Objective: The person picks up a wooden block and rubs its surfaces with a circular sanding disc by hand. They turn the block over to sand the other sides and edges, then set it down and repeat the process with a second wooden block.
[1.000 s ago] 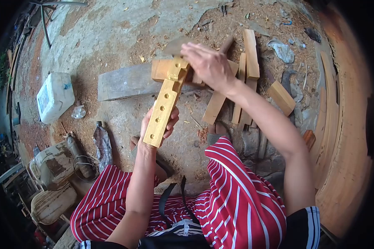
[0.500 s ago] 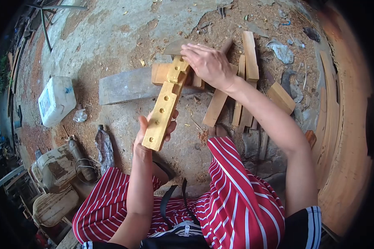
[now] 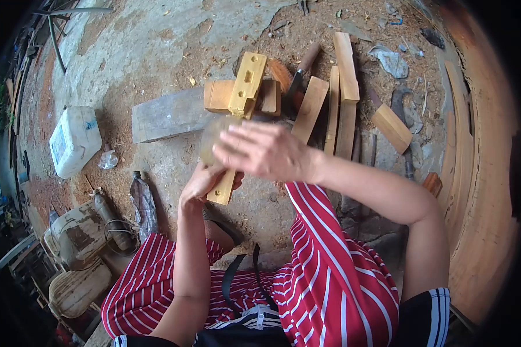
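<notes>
A yellowish wooden bar (image 3: 248,81) with round holes and cut-out notches slants up and away from me. My left hand (image 3: 205,180) is closed round its near end, the thumb on one side and fingertips showing on the other. Over the bar's middle, my right hand (image 3: 260,151) presses down a thin grey-brown sheet that looks like sandpaper (image 3: 212,141), blurred by motion. That hand and the sheet hide the middle of the bar. Behind the bar's far half lies a wooden block (image 3: 218,95) on a grey plank (image 3: 167,117).
Several wood pieces (image 3: 311,109) lie to the right, near a wooden-handled tool (image 3: 310,58) and a brush (image 3: 279,74). A white plastic jug (image 3: 78,140) and a crumpled bottle (image 3: 143,202) stand left. A large timber slab (image 3: 483,173) runs along the right edge.
My right hand has slid the sandpaper from the far end of the bar back toward me, near my left hand. The bar's far end now shows. My left hand keeps its grip.
</notes>
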